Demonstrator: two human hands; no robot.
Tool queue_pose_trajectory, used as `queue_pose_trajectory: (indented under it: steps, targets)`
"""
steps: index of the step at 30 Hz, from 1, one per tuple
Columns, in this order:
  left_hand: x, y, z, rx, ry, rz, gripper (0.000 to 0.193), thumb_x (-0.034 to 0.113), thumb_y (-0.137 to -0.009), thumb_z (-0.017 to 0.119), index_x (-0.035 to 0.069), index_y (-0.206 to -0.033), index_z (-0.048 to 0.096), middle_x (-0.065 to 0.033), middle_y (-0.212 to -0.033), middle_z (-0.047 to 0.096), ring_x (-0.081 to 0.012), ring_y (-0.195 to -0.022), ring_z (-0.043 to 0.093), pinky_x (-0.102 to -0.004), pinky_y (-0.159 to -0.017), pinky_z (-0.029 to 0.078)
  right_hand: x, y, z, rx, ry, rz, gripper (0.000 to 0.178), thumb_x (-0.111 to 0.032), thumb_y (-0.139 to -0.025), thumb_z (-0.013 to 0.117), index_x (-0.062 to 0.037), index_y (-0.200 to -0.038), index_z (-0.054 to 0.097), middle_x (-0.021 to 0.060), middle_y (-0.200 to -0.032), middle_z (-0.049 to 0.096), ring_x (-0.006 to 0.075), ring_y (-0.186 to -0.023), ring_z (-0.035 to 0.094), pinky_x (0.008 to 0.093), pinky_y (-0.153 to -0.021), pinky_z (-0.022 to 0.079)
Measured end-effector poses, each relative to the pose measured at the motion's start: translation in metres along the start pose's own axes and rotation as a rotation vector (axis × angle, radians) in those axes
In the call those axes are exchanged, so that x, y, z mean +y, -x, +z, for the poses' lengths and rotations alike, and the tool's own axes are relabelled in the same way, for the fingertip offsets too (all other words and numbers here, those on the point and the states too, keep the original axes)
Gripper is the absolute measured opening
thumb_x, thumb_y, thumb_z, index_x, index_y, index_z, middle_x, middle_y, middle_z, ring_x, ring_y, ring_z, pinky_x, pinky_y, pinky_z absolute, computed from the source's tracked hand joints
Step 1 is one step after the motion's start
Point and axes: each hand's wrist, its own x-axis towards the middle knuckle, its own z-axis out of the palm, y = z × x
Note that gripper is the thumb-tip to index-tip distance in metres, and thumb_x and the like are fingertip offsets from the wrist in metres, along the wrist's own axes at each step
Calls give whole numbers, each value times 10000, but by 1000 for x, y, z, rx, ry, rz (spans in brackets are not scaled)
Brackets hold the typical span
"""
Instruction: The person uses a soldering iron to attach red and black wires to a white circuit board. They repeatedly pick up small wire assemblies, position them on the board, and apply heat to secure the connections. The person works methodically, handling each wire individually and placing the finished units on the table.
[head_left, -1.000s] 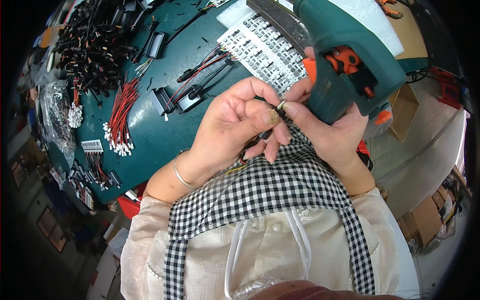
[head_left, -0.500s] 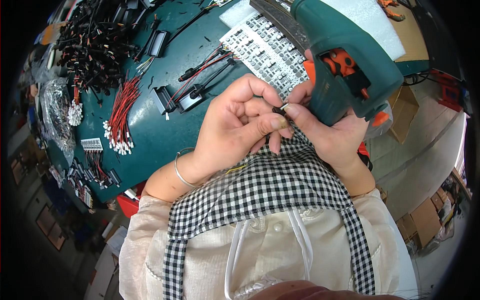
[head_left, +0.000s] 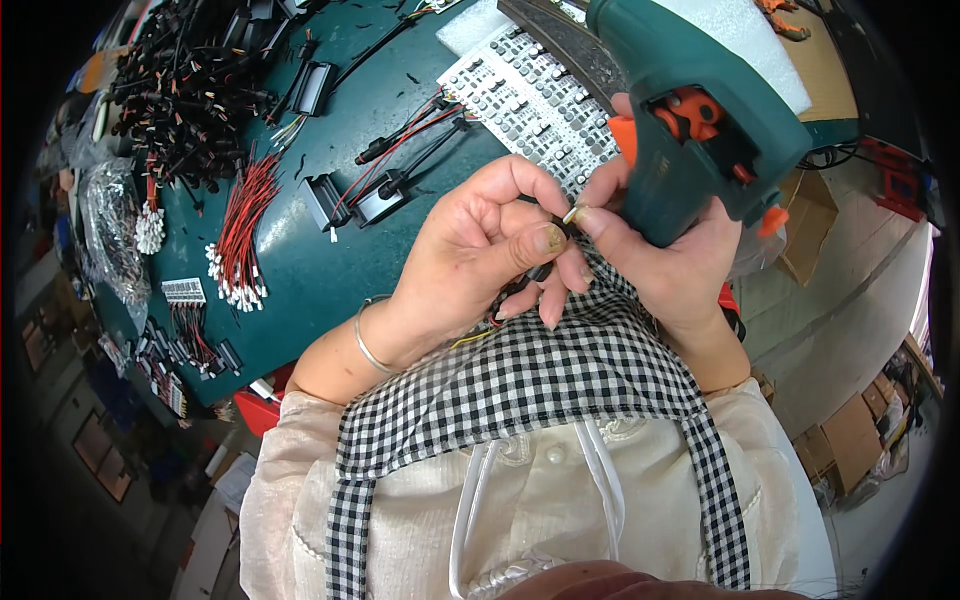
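Observation:
My left hand [head_left: 475, 245] is closed, its thumb and forefinger pinching a thin black cable [head_left: 566, 226]. More of the dark cable hangs below its curled fingers. The thumb and fingertip of my right hand [head_left: 665, 255] close on a small whitish end [head_left: 571, 214] at the cable's tip, right beside the left fingertips. That same right hand keeps a dark green pistol-shaped tool [head_left: 655, 190] with an orange trigger in its palm, the body rising above the hand. An opening in the tool's side shows red-orange parts. Its working tip is not visible.
White circuit boards [head_left: 530, 95] lie beyond my hands on the green table [head_left: 290, 270]. Black plastic housings with wires [head_left: 360, 200], red wires with white plugs [head_left: 245, 220] and a heap of black cables [head_left: 180, 90] lie left. A cardboard box [head_left: 805, 225] stands at right.
Both hands have shifted slightly, and the green tool has tilted a little to the right. More dark cable shows beneath my left fingers. The grip on the cable continues.

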Motion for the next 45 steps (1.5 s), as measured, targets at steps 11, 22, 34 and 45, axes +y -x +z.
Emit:
queue_pose_trajectory:
  steps: [11,22,34,45]
  targets:
    - [2,1,7,192,-281,148,320,83,-904,589,-38,-1160,441,-158,-786,664,-196,-586,649,-174,-408,398,4,4,1,57,194,-133,608,146,-705,632,118,-1269,406,119,-868,611,120,-729,601,233,-685,507]
    - [-3,2,9,228,-585,277,279,-15,-859,623,-55,-1111,510,-120,-821,676,-128,-693,659,-165,-503,461,2,3,3,45,188,-49,589,128,-721,632,117,-1267,411,114,-824,628,118,-716,606,241,-673,506]
    - [-4,1,7,242,-575,205,238,49,-899,595,-56,-1102,530,-111,-824,670,-111,-669,640,-160,-490,446,2,2,8,143,75,53,583,103,-746,653,92,-1278,414,92,-784,631,101,-693,610,206,-623,502]
    - [-7,-1,9,246,-572,221,200,48,-929,545,-61,-1097,538,-77,-789,643,-86,-652,613,-162,-493,445,2,3,9,97,107,40,576,119,-738,622,105,-1272,406,67,-755,605,82,-670,572,200,-628,470]
